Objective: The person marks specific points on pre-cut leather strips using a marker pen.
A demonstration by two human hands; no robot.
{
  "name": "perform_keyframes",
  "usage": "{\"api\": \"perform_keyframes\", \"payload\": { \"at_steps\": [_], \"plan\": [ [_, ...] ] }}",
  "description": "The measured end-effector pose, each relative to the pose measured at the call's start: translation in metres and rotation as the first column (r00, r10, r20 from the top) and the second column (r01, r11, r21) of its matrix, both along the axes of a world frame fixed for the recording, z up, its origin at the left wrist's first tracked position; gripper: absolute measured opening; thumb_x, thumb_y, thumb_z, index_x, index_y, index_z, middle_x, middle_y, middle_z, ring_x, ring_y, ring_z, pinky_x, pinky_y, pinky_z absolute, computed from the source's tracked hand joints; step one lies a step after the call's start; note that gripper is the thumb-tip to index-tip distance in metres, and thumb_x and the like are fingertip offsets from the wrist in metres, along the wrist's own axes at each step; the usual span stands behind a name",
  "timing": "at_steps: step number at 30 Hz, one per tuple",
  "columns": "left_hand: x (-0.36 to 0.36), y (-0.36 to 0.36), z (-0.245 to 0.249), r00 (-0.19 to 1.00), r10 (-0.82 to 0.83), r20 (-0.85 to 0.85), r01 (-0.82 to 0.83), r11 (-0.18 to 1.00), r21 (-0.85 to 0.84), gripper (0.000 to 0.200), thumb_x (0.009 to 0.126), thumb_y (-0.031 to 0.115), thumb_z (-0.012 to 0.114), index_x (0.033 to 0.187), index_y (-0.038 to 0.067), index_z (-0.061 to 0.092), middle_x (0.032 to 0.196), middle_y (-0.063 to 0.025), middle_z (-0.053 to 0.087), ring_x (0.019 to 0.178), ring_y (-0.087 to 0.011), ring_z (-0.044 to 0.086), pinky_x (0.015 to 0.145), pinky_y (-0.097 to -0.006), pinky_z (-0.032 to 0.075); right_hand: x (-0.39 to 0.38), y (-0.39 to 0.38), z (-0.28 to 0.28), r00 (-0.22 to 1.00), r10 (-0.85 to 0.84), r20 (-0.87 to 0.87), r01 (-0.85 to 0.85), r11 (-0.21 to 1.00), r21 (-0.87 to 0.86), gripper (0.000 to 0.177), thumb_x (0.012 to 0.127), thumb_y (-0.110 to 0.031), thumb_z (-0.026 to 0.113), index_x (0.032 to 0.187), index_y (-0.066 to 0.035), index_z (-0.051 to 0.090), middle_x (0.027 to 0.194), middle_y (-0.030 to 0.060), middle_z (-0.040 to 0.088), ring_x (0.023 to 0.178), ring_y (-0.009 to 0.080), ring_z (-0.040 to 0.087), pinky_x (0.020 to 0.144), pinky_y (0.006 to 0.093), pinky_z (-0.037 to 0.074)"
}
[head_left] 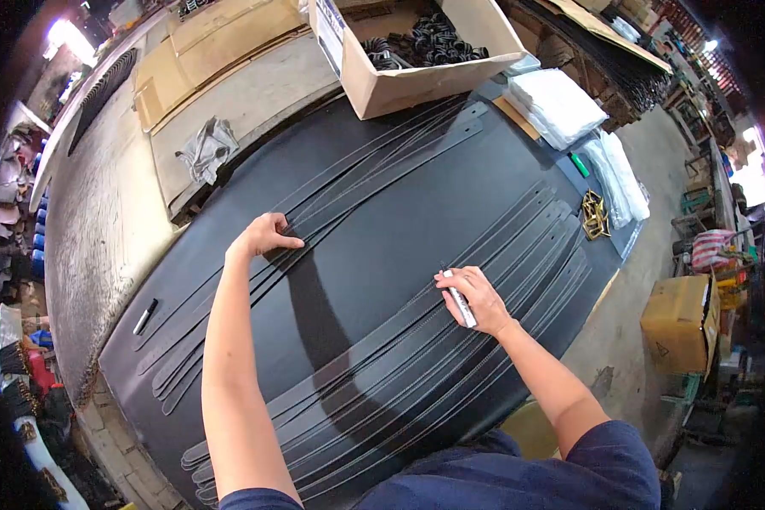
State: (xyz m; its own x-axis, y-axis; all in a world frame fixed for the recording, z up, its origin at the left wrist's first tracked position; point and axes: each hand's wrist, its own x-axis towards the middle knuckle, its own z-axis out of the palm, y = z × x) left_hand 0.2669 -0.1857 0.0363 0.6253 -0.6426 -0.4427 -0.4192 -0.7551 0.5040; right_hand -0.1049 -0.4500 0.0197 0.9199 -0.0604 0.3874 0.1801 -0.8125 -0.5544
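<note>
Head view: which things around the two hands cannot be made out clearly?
Slim silver tool, head view: partly covered by the right hand, kind unclear.
Long black leather straps, head view: some near ends hidden by the dark blue shirt.
Black parts in the open cardboard box, head view: too small to identify.

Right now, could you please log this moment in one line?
left hand: on long black leather straps | right hand: holds slim silver pen

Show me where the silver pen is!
Head view, right of centre: the silver pen is in the right hand, over the near black straps.
</note>
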Motion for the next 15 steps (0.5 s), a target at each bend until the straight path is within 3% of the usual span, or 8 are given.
{"api": "perform_keyframes", "payload": {
  "at_steps": [4,7,8,11,12,15],
  "plan": [
    [-0.017,0.005,-0.008,0.985,0.043,0.169,0.000,0.970,-0.242,0.056,0.061,0.038,0.090,0.093,-0.001,0.067,0.078,-0.0108,0.065,0.075,-0.0238,0.062,0.071,-0.0366,0.050,0.000,0.000,0.000,1.000,0.003,0.001,-0.003,1.000,0.014,0.035,0.078,0.000,0.071,0.110,-0.009,0.061,0.111,0.0105,0.070,0.109,0.0310,0.064,0.097,0.0415,0.047],
    [-0.024,-0.012,0.009,0.994,-0.109,-0.002,0.109,0.992,0.069,0.073,0.060,0.038,0.087,0.117,-0.003,0.065,0.104,-0.0215,0.068,0.101,-0.0345,0.065,0.090,-0.0411,0.051,-0.001,0.001,0.002,1.000,0.000,0.012,0.000,1.000,0.020,0.035,0.078,0.000,0.071,0.111,-0.009,0.061,0.111,0.0108,0.070,0.108,0.0307,0.064,0.097,0.0411,0.047],
    [-0.029,-0.011,0.000,0.989,-0.120,0.088,0.114,0.991,0.067,0.077,0.061,0.034,0.083,0.124,-0.005,0.062,0.118,-0.0266,0.064,0.109,-0.0371,0.063,0.095,-0.0412,0.049,-0.001,0.001,0.003,1.000,-0.003,0.018,0.002,1.000,0.020,0.035,0.078,0.000,0.070,0.111,-0.009,0.061,0.111,0.0109,0.070,0.108,0.0306,0.064,0.097,0.0409,0.047],
    [-0.030,-0.003,-0.023,0.983,-0.143,0.116,0.154,0.984,-0.092,0.078,0.063,0.032,0.080,0.127,-0.007,0.059,0.122,-0.0290,0.061,0.111,-0.0386,0.062,0.097,-0.0425,0.049,-0.002,0.001,-0.002,0.999,-0.008,0.039,0.007,0.999,0.035,0.035,0.079,0.000,0.070,0.111,-0.008,0.061,0.110,0.0108,0.070,0.108,0.0304,0.064,0.098,0.0406,0.046],
    [-0.046,0.000,-0.023,0.921,-0.152,0.359,0.210,0.969,-0.130,0.064,0.066,0.025,0.077,0.120,-0.006,0.061,0.117,-0.0269,0.063,0.107,-0.0420,0.062,0.094,-0.0455,0.050,-0.001,0.000,-0.002,0.999,-0.008,0.044,0.007,1.000,0.029,0.034,0.079,0.001,0.070,0.111,-0.008,0.060,0.111,0.0107,0.069,0.107,0.0307,0.064,0.096,0.0402,0.048],
    [-0.114,-0.003,-0.010,0.804,-0.082,0.588,0.159,0.984,-0.081,0.029,0.078,0.008,0.064,0.106,0.002,0.057,0.110,-0.0204,0.065,0.095,-0.0396,0.064,0.082,-0.0477,0.052,-0.004,0.003,-0.002,0.986,-0.107,0.124,0.099,0.993,0.065,0.034,0.080,0.003,0.068,0.111,-0.008,0.060,0.113,0.0116,0.069,0.106,0.0306,0.065,0.094,0.0403,0.049]
  ]
}}
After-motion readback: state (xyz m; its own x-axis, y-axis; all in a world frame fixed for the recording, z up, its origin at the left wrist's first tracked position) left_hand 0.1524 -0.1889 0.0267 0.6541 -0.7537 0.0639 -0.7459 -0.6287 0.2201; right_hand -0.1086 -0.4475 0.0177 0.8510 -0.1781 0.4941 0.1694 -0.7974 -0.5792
